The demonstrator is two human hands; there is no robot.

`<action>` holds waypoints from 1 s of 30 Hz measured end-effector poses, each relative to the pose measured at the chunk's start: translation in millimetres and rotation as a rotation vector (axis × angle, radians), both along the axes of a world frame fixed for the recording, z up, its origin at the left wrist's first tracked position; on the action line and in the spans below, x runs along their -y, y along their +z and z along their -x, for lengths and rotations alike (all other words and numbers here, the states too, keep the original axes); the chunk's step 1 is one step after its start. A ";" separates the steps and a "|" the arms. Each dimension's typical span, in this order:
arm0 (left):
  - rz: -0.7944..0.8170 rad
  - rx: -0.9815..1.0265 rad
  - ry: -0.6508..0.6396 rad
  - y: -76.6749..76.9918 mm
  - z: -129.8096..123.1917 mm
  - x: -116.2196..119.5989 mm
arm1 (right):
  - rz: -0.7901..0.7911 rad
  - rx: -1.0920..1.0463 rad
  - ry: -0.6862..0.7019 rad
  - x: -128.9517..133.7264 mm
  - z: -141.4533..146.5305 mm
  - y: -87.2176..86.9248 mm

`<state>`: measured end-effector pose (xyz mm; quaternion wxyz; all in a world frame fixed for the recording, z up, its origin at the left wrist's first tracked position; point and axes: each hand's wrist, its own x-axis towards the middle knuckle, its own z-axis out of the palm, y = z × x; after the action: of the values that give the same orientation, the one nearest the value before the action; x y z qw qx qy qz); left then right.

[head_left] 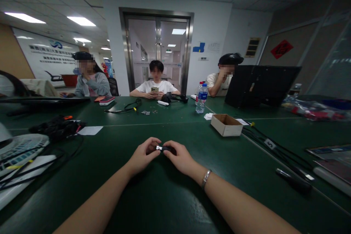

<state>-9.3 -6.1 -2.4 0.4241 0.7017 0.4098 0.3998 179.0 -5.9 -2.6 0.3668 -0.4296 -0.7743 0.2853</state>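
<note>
Over the middle of the green table (pixel 164 175), both hands meet at a small dark object with a shiny metal end (pixel 159 148). My left hand (pixel 144 155) has its fingers and thumb curled round the left end, beside the metal part. From the right, my right hand (pixel 179 155) grips the dark part between thumb and fingers; a silver band circles that wrist. Fingers hide much of the object, and its exact kind cannot be made out.
An open cardboard box (pixel 226 129) and a water bottle (pixel 201 98) stand beyond, to the right. Cables and a black handled item (pixel 294 181) lie at right. A white fan (pixel 23 150) and cables are at left. Three people sit across the table; a monitor (pixel 260 84) stands at right.
</note>
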 end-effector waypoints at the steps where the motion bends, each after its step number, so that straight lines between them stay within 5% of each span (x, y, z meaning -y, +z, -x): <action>1: -0.003 -0.008 -0.010 -0.4 0.0 -0.3 | 0.001 0.001 -0.001 0.4 0.0 0.6; 20: -0.081 -0.335 0.142 1.1 -2.2 1.0 | 0.003 -0.014 0.012 0.6 0.3 -0.1; 30: -0.037 -0.086 0.078 2.1 -2.0 4.1 | 0.020 -0.047 0.000 -2.5 -0.1 -4.0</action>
<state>-7.4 -10.3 -0.4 0.3771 0.7094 0.4475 0.3929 179.2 -3.3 -6.6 0.3807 -0.4263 -0.7626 0.3030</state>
